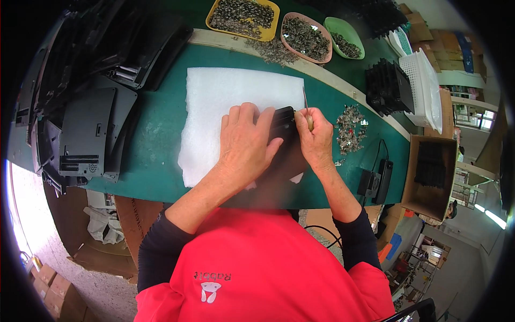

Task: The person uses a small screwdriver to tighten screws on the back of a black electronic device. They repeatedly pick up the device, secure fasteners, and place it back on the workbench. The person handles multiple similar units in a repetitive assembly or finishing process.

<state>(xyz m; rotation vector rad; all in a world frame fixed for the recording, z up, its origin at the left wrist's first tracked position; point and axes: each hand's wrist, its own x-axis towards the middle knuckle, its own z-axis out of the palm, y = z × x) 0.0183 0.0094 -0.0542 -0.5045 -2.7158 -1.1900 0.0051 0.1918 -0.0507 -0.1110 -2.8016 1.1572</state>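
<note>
A dark black plastic part (281, 119) lies on a white foam sheet (206, 107), partly hidden under my hands. My left hand (241, 137) grips it from the left, its thumb out to the right and its fingers across the far side. At the part's right end, my right hand (316, 137) is closed around the wooden handle (310, 122) of a tool with a thin metal shaft. The shaft points away from me; I cannot tell what kind of tool it is. The fingertips of my right hand are right beside the part's end.
Black plastic panels (88, 129) are stacked on the left. Small metal pieces (351, 129) lie piled on the green table (161, 166). More fill the yellow tray (276, 24), pink tray (327, 35) and green tray (360, 40). A black adapter (382, 180) and cardboard box (450, 177) are at right.
</note>
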